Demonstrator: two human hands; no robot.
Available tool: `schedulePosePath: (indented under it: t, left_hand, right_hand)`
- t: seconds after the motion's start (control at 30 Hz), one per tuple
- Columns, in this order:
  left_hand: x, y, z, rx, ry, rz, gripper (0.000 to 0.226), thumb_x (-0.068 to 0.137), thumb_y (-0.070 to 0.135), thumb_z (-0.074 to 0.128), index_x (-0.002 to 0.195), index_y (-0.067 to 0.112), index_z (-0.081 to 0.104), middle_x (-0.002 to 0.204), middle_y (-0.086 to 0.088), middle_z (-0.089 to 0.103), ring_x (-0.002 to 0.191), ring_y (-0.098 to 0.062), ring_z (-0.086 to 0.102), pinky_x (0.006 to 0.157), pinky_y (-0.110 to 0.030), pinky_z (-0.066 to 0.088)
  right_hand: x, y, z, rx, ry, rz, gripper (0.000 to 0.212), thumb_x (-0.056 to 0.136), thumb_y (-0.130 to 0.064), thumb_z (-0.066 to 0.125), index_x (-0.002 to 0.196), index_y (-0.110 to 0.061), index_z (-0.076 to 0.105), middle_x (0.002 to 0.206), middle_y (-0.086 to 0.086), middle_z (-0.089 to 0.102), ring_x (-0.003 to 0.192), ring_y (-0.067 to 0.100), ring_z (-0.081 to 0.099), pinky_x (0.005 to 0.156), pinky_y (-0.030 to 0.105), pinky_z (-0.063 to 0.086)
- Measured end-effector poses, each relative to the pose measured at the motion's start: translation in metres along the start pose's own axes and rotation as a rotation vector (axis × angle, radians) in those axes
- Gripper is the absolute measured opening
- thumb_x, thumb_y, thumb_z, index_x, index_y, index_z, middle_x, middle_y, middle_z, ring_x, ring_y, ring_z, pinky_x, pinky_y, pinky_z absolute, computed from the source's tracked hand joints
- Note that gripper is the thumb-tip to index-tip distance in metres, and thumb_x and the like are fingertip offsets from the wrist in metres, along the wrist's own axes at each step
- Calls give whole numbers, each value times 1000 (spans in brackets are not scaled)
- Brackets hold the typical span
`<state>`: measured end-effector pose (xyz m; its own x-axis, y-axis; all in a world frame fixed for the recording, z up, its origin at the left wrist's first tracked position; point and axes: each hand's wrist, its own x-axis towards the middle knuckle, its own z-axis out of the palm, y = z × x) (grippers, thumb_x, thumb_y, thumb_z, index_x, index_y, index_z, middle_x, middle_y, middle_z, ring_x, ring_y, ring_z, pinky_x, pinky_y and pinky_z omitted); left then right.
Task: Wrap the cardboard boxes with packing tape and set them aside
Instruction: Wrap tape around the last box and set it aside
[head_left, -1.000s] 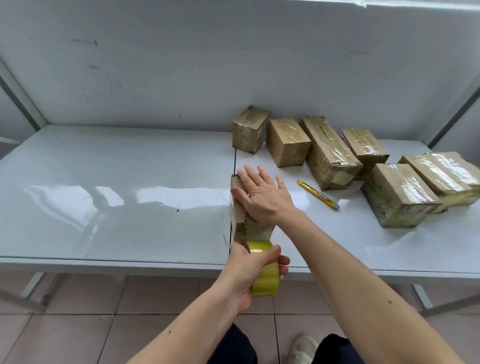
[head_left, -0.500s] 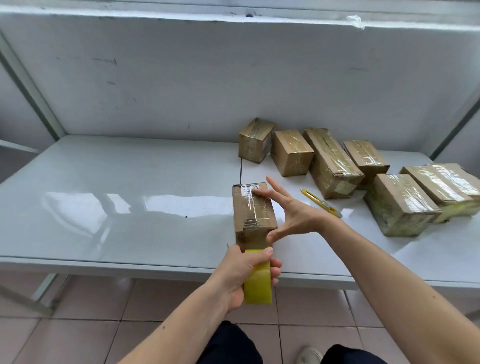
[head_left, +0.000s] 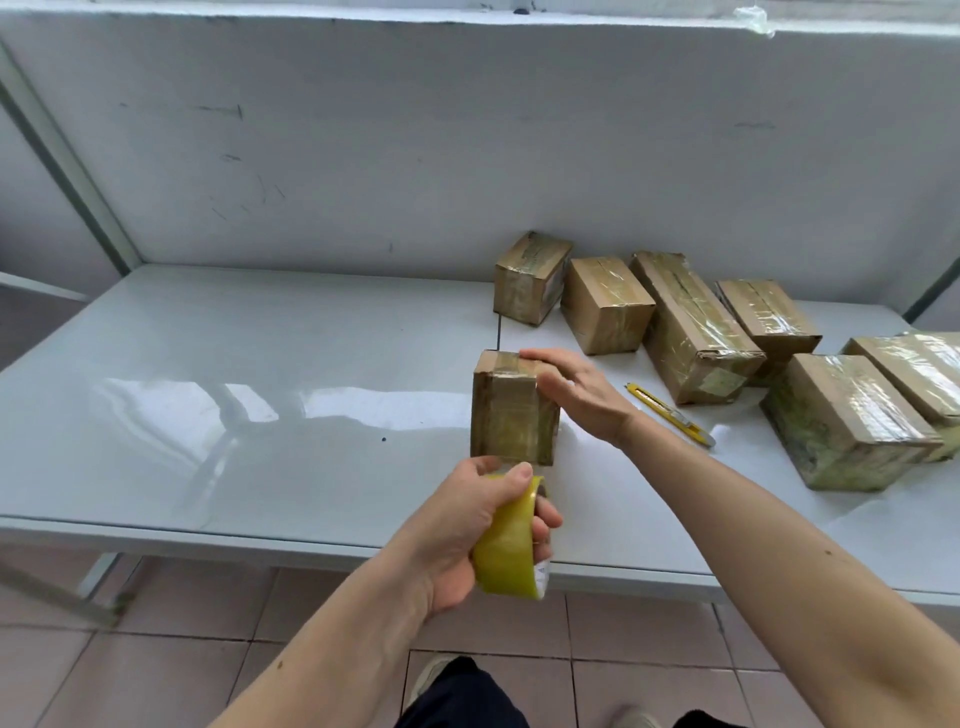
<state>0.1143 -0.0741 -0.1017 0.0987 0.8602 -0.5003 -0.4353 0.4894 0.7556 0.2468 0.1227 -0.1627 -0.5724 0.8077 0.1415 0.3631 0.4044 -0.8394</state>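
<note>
Since half a second ago, the box in hand (head_left: 514, 410) has been turned: its broad top face with the white label no longer faces up, and a taped end face now looks toward the camera. The right hand (head_left: 576, 395) has shifted from a spread thumb-and-finger brace at the box's right edge to lying flat along its right side, fingers straight and reaching over the top rear corner. It presses, it does not pinch.

The left hand (head_left: 483, 525) grips the yellow tape roll (head_left: 511, 545), thumb over the rim and fingers curled through the core, just off the table's (head_left: 208, 415) near edge. A clear strip appears to run from roll to box, though glare makes this uncertain.

Key relation — the box stands directly ahead of the roll, between the two hands, its long axis seemingly running away from the person. The left hand is nearer the near face; the right is already on the box. In my judgement, the next pass requires the roll to travel up and over that face while the right hand steadies or rotates.

To the right, well apart from the work, lie the wrapped boxes (head_left: 696, 332) in a loose row, with a yellow utility knife (head_left: 670, 414) just beside the right wrist — the only obstruction risk if the box is swung rightward.
</note>
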Motion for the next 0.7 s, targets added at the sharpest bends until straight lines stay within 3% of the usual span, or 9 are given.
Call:
schedulePosePath:
  t: [0.1, 0.2, 0.3, 0.47, 0.57, 0.6, 0.63, 0.7]
  left_hand:
    - [18, 0, 2, 41, 56, 27, 29, 102, 16, 55, 126, 6, 41, 72, -17, 67, 53, -19, 59, 57, -35, 56]
    - [34, 6, 2, 65, 93, 38, 24, 101, 19, 57, 119, 6, 48, 75, -15, 71, 56, -18, 63, 61, -37, 58]
    - [46, 6, 1, 51, 114, 42, 21, 101, 20, 59, 115, 7, 51, 73, -13, 72, 56, -18, 64, 63, -38, 58]
    - [65, 10, 3, 44, 169, 111, 15, 100, 19, 59, 112, 13, 53, 73, -11, 73, 57, -19, 66, 61, -35, 58]
    - [75, 13, 4, 43, 194, 165, 16, 99, 20, 61, 112, 13, 55, 77, -12, 75, 59, -20, 68, 64, -37, 59]
    - [78, 14, 5, 41, 191, 177, 16, 99, 20, 61, 111, 13, 55, 77, -12, 75, 59, -19, 69, 64, -37, 59]
    - [80, 16, 6, 38, 184, 181, 15, 99, 20, 61, 110, 12, 55, 77, -12, 75, 59, -19, 69, 63, -37, 59]
    - [82, 17, 6, 31, 173, 175, 15, 99, 20, 62, 110, 14, 55, 79, -13, 76, 61, -20, 70, 63, -38, 60]
  right_hand:
    - [7, -4, 0, 93, -3, 100, 84, 71, -77, 43, 121, -13, 64, 111, -1, 63, 97, 0, 56, 85, 17, 43]
    - [17, -8, -2, 157, -12, 251, 111, 59, -97, 40, 111, -2, 63, 102, 13, 65, 97, 17, 59, 92, 37, 45]
    - [23, -14, -7, 175, -35, 377, 94, 57, -95, 34, 108, -23, 68, 111, 4, 70, 109, 24, 63, 100, 49, 47]
    - [31, -17, -12, 196, -48, 439, 96, 55, -98, 28, 109, -29, 67, 111, 0, 70, 108, 23, 62, 98, 45, 46]
    - [38, -17, -16, 166, 39, 411, 108, 60, -98, 39, 112, -9, 70, 114, 12, 69, 102, 20, 61, 90, 41, 44]
    - [42, -16, -19, 130, 133, 325, 105, 66, -93, 48, 109, 0, 69, 117, 19, 66, 99, 21, 60, 89, 40, 45]
    - [45, -15, -21, 90, 230, 206, 87, 77, -79, 57, 104, 2, 70, 119, 19, 64, 103, 23, 60, 92, 41, 47]
    - [47, -21, -21, 46, 386, 5, 33, 91, -36, 69, 112, -11, 70, 122, 4, 64, 114, 16, 60, 100, 40, 50]
